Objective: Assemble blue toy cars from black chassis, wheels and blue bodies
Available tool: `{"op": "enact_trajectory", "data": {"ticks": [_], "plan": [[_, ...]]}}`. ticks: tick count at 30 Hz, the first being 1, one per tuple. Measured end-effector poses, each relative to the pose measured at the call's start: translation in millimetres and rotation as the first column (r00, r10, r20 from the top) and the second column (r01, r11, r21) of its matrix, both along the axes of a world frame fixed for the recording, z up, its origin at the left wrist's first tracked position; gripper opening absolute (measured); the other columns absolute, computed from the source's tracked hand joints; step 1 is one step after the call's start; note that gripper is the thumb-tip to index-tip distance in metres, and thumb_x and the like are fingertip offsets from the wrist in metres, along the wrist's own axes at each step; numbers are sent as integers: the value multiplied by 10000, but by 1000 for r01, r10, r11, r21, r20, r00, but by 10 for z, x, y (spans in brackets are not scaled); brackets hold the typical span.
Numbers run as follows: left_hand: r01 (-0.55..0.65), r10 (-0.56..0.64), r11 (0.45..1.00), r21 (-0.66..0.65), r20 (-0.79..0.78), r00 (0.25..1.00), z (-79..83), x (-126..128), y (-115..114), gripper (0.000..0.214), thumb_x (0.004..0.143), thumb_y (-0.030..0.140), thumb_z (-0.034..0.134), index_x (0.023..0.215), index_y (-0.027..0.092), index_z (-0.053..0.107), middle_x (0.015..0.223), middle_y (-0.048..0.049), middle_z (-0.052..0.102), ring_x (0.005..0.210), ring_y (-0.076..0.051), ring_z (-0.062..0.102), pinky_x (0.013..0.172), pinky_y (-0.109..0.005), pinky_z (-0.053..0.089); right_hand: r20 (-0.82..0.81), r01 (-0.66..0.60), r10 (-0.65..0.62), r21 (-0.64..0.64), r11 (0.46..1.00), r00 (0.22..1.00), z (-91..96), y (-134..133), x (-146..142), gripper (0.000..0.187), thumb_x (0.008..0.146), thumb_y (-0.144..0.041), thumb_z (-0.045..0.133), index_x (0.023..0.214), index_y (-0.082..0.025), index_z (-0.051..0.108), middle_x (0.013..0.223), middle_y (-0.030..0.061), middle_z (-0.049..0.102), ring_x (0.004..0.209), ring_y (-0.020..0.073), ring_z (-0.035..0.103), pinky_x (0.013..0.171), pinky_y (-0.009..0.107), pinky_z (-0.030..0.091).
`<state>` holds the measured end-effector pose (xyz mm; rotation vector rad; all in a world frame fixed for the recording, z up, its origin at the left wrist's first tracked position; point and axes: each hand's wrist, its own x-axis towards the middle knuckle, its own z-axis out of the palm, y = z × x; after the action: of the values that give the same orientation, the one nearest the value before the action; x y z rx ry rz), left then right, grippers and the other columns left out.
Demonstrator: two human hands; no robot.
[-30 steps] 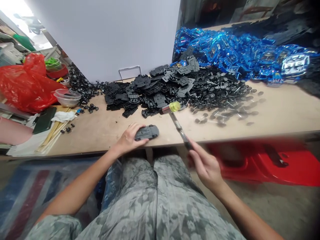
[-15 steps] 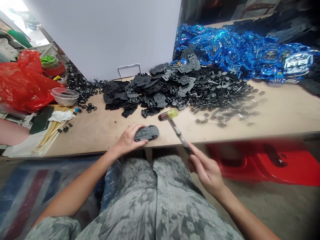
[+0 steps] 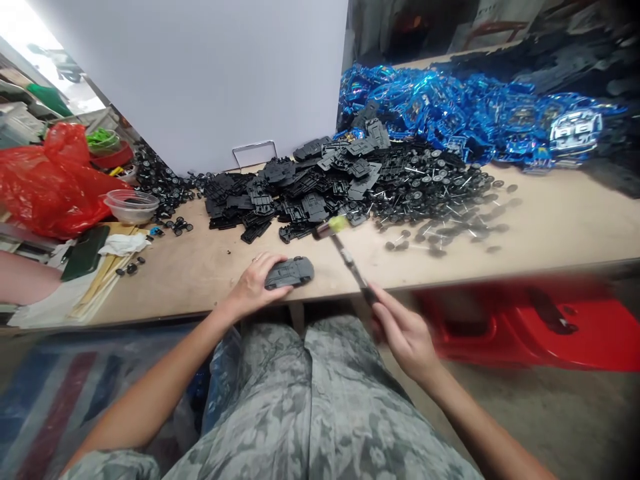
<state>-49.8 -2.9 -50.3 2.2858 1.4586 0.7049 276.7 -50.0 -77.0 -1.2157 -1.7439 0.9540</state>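
Head view, right hand (image 3: 406,337): clenched around the handle of the hammer (image 3: 350,261), whose yellow head points away.
Left hand (image 3: 253,285): grasping the grey toy car (image 3: 290,272) at the near edge of the table (image 3: 550,227).
Beyond: black chassis pile (image 3: 300,190).

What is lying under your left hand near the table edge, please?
A dark grey toy car on the table, held under the left hand. Its right part shows; the fingers cover its left end.
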Motion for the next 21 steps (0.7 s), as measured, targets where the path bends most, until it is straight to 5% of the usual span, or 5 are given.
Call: {"op": "enact_trajectory", "data": {"ticks": [5, 10, 15, 18, 21], "plan": [[-35, 37, 998, -49, 46, 998, 28, 18, 5, 522, 811, 351, 772, 1272, 155, 622, 1261, -155, 680, 1198, -311, 634, 1069, -473, 501, 147, -127, 102, 173, 977, 984, -2, -172, 120, 409, 1039, -246, 508, 1426, -179, 624, 1212, 98, 778, 962, 193, 796, 785, 239, 652], [-50, 218, 919, -390, 400, 890, 187, 206, -120, 557, 782, 336, 790, 1298, 177, 649, 1330, -117, 689, 1223, -293, 641, 1094, -433, 478, 389, 3, -233, 509, 861, 891, 110, 129, 324, 479, 1020, -229, 558, 1498, -205, 556, 1205, 111, 775, 935, 220, 786, 820, 279, 630], [263, 506, 731, -629, 759, 409, 358, 610, -289, 529, 729, 334, 827, 1223, 176, 719, 1272, -73, 741, 1141, -220, 678, 983, -282, 520, 684, -162, -425, 618, 769, 593, 240, 618, 271, 380, 1029, -285, 550, 1368, -167, 673, 836, 102, 746, 660, 219, 671, 603, 314, 524], [343, 692, 645, -683, 712, 118, 365, 833, -243, 350, 792, 352, 756, 1074, 146, 756, 979, -66, 792, 843, -164, 717, 797, -248, 566, 533, -258, -232, 689, 677, 814, 364, 709, -35, 389, 1014, -251, 578, 1387, -151, 627, 1093, 163, 728, 961, 270, 679, 831, 400, 573], [336, 761, 619, -710, 648, -33, 364, 990, -126, 254, 874, 355, 653, 974, 146, 756, 897, -72, 790, 804, -183, 734, 806, -299, 606, 331, -267, 8, 749, 607, 944, 447, 609, -409, 486, 992, -227, 624, 1463, -152, 530, 1098, 143, 698, 984, 230, 667, 862, 373, 590]]}}
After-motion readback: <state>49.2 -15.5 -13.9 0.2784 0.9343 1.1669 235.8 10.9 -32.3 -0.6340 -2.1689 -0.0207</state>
